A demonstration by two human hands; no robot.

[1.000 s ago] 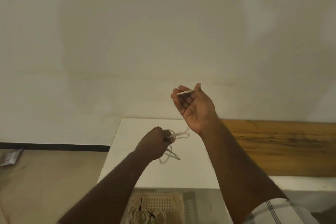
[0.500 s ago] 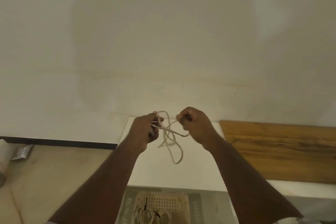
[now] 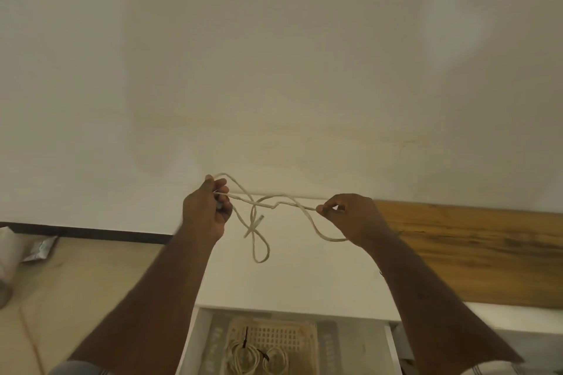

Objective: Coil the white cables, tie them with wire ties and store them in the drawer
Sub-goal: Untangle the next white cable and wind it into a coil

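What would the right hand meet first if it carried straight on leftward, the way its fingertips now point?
Probably the crossed loops of the thin white cable strung between the hands, then the left hand; depth is unclear, so the right hand might pass in front.

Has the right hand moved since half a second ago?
Yes. The right hand, pinching the white cable, has pulled rightward, away from the left hand, and now overlaps the wooden board's near end.

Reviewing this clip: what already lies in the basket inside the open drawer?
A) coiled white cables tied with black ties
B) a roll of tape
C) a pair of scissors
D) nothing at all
A: the basket in the drawer holds coiled white cables bound with black ties.
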